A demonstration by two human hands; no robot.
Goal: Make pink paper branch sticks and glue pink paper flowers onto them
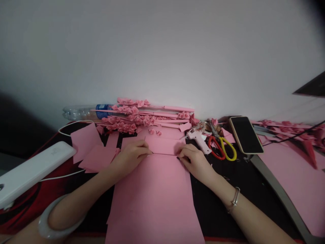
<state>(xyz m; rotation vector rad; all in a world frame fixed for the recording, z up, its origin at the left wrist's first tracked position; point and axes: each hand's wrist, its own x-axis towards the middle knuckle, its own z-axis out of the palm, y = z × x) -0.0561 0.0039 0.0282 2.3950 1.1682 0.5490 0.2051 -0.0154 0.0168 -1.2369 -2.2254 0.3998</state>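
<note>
In the head view, two hands hold one pink sheet (162, 146) by its folded edge, which runs straight between them. The left hand (138, 153) pinches one end of the fold with its fingers close together; the right hand (189, 156) pinches the other end just as narrowly. More pink paper (157, 200) lies under and nearer than the grip. Just beyond the fold lie two small paper roses (155, 132), and past them a pile of rose stems (142, 118), too tangled to count, with one plastic bottle (83, 112) at its left. Left of the grip are two loose pink pieces (87, 142) and one white device (38, 171). Right of it come one glue gun (199, 139), one red and one yellow scissor handle (228, 149), then one phone (246, 135)
</note>
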